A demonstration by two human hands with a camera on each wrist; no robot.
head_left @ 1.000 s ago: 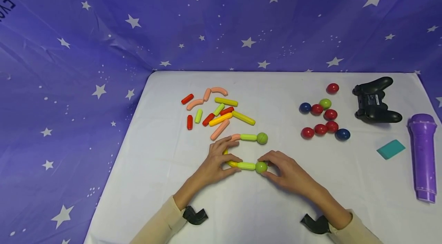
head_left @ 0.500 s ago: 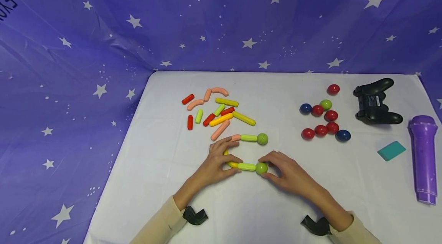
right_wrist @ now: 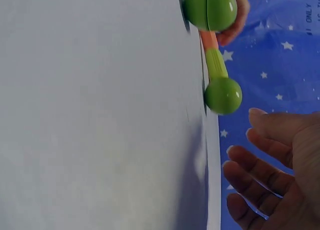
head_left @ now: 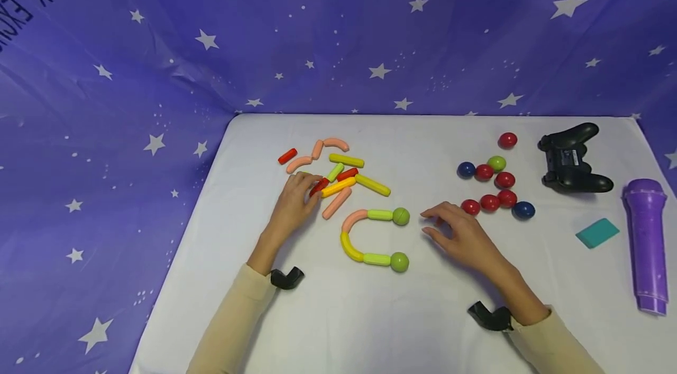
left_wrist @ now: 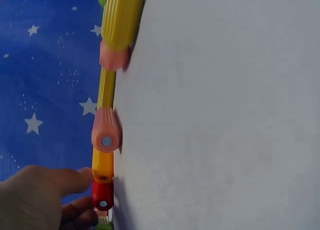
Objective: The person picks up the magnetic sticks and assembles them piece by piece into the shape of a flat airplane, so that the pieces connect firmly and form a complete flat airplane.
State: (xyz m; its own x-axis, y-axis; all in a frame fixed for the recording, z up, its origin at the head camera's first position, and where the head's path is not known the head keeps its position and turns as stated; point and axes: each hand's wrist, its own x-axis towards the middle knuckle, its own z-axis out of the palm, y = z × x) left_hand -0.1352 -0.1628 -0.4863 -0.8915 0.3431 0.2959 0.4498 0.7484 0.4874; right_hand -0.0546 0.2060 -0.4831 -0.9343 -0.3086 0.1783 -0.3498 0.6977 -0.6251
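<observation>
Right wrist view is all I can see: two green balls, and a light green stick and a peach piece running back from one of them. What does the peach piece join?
Observer: In the head view, the peach piece meets a yellow curved piece at the bend of a U shape.
Operator: I only glimpse the left hand. What is it at?
Observer: The left wrist view shows its thumb and fingers at a red stick; I can't tell whether they grip it.
Operator: And what lies just past the right hand, farther from the person?
Observer: In the head view, several red balls lie there.
</observation>
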